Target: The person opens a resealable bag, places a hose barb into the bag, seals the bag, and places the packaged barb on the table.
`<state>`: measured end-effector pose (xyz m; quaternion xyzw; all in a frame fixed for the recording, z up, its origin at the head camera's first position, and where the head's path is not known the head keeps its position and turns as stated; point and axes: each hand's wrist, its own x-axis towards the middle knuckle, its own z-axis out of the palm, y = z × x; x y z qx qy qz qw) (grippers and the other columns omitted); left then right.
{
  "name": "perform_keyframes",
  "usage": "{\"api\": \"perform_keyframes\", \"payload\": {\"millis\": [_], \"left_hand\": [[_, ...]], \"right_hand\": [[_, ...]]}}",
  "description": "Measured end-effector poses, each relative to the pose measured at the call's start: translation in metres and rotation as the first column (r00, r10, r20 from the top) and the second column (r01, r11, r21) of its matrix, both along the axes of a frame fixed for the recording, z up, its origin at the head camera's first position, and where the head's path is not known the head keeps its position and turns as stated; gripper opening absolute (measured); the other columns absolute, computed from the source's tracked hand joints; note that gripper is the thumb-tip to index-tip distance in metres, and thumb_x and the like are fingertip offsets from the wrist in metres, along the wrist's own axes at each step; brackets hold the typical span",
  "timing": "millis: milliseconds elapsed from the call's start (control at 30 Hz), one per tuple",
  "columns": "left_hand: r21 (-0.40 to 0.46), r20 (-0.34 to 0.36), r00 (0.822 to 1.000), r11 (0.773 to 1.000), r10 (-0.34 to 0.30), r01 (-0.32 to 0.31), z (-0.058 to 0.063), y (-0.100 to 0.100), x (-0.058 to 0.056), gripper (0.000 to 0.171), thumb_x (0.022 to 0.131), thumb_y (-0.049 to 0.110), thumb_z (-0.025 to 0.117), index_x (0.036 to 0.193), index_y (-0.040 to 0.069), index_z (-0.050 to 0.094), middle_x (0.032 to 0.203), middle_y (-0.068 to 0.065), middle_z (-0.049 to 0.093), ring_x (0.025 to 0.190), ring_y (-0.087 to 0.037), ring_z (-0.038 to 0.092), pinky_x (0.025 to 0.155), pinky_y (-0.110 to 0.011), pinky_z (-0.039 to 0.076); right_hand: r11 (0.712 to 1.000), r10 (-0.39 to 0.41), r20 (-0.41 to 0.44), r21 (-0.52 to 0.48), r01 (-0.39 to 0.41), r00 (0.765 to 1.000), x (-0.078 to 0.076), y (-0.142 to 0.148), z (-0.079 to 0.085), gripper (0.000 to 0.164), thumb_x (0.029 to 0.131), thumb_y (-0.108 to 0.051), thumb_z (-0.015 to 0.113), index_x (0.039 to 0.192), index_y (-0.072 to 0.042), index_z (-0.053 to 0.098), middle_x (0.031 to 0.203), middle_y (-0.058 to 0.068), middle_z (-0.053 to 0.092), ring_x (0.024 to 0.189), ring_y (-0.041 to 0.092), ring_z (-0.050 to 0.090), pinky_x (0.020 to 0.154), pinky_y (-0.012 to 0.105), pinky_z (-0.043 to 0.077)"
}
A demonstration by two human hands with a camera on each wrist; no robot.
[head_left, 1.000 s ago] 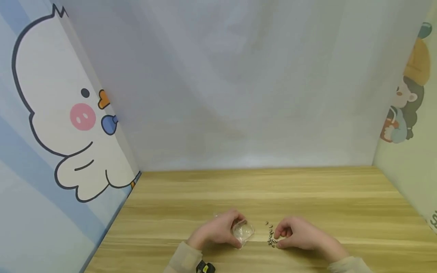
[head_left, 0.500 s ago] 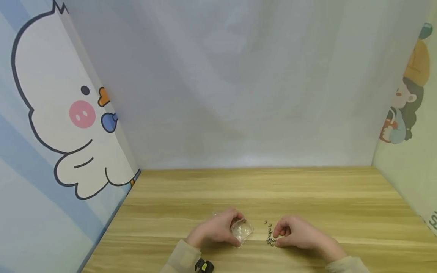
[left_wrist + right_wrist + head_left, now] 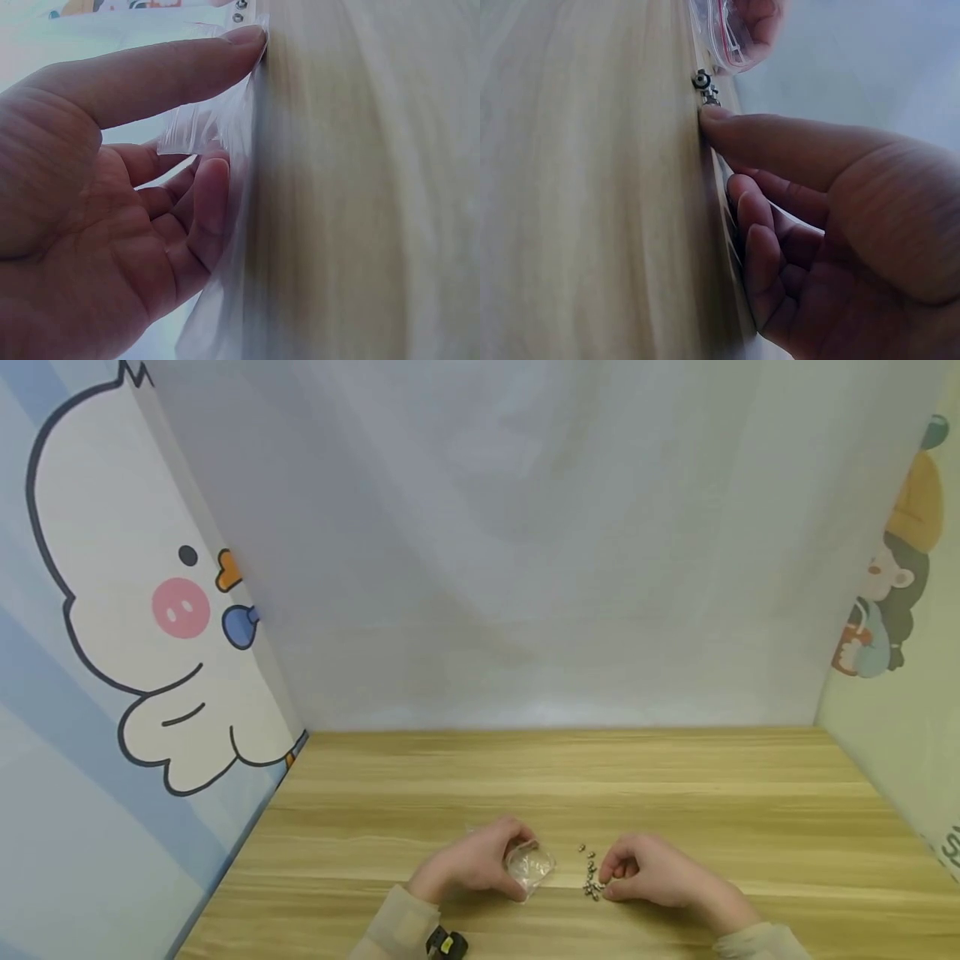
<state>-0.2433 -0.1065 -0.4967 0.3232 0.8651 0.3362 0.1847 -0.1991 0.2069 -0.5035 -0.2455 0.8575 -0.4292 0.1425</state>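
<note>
My left hand point(image 3: 487, 860) holds a clear plastic zip bag point(image 3: 534, 862) by its edges, thumb at the near side and fingers at the far side. The bag's mouth stands spread toward the right, and its red zip line point(image 3: 724, 22) shows in the right wrist view. Beside it on the table lie several small silvery metal pieces point(image 3: 591, 866), some with a round hollow end. My right hand point(image 3: 648, 872) is at the right side of this little heap, pinching one piece point(image 3: 711, 97) between thumb and forefinger. The forefinger's tip is hidden behind the thumb in the right wrist view.
The wood-grain table point(image 3: 570, 777) runs back to a pale grey curtain point(image 3: 525, 568). Printed panels with a cartoon bird point(image 3: 127, 568) and a cartoon child point(image 3: 888, 577) stand at the sides. A black device with a yellow mark point(image 3: 447, 943) sits by the left sleeve.
The view has shifted slightly. Both hands keep their places, the left on the bag and the right at the metal pieces.
</note>
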Motion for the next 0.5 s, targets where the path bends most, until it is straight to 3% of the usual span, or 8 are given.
{"api": "perform_keyframes", "payload": {"millis": [500], "left_hand": [[-0.016, -0.017, 1.000, 1.000, 0.012, -0.012, -0.0002, 0.0005, -0.0013, 0.068, 0.069, 0.010, 0.099, 0.128, 0.008, 0.065, 0.120, 0.005, 0.063, 0.104, -0.005, 0.059, 0.096, -0.024, 0.050]], "right_hand": [[1.000, 0.028, -0.027, 0.005, -0.028, 0.999, -0.0031, 0.0031, 0.0007, 0.011, 0.089, -0.016, 0.086, 0.093, -0.011, 0.077, 0.088, -0.005, 0.059, 0.079, 0.006, 0.056, 0.071, 0.025, 0.048]]}}
